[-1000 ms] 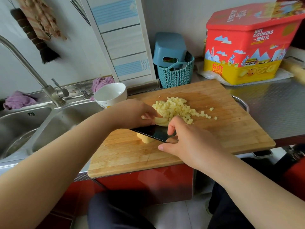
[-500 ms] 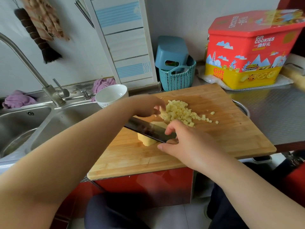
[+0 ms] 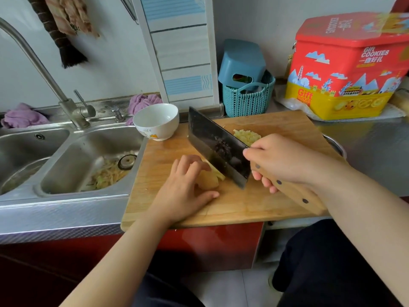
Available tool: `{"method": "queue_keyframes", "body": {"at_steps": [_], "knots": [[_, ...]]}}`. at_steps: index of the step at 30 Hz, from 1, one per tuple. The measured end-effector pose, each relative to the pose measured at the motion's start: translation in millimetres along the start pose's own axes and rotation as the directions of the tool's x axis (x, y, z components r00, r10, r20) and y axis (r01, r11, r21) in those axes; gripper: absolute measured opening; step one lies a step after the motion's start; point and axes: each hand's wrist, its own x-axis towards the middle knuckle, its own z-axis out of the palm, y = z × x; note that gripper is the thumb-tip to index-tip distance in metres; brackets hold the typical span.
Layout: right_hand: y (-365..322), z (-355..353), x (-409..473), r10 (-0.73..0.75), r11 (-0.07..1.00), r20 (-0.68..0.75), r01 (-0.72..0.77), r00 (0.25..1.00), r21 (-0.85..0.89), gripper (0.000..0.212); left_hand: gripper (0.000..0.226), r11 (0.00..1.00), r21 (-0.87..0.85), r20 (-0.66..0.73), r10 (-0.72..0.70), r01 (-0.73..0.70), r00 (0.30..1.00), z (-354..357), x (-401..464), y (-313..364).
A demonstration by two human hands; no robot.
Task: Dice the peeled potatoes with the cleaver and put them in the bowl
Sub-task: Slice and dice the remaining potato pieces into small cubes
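Right hand [image 3: 285, 160] gripped cleaver [image 3: 218, 148]; left hand [image 3: 183, 191] held potato piece [image 3: 209, 180]. White bowl [image 3: 156, 120] at 11 o'clock appeared empty; sink basin [image 3: 73, 165] contained peelings [image 3: 106, 173].

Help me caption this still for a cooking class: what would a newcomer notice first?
First, the dark cleaver, gripped by the right hand and tilted above the wooden cutting board. Beside its edge, the left hand holds a peeled potato piece. Behind the blade lies a pile of diced potato; the white bowl waits at the board's far left corner.
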Motion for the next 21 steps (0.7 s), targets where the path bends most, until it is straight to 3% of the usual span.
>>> {"method": "queue_keyframes", "body": {"at_steps": [4, 8, 11, 16, 21], "knots": [[-4.2, 1.2, 0.0, 0.009, 1.0, 0.011, -0.01, 1.0, 0.01, 0.035, 0.054, 0.992, -0.054, -0.025, -0.116, 0.114, 0.993, 5.1, 7.9, 1.9], [-9.5, 5.4, 2.5, 0.019, 1.0, 0.052, -0.019, 0.998, -0.017, 0.033, 0.051, 0.984, -0.117, -0.086, -0.145, 0.135, 0.986, 8.8, 3.4, 2.0], [-13.1, 13.5, 6.2, 0.009, 0.998, 0.09, -0.003, 0.996, -0.062, 0.033, 0.044, 0.99, -0.086, -0.155, -0.122, 0.11, 0.98, 9.4, -0.6, 6.6], [-17.2, 23.0, 15.5, -0.021, 0.986, 0.095, 0.036, 0.995, -0.162, 0.034, 0.019, 0.991, 0.133, -0.301, 0.037, 0.004, 0.953, 9.8, -1.7, 7.9], [-21.7, 20.9, 23.5, 0.058, 0.941, 0.125, -0.012, 0.99, -0.338, 0.037, 0.006, 0.99, 0.139, -0.294, 0.056, -0.015, 0.954, 8.8, 2.5, 7.9]]}}
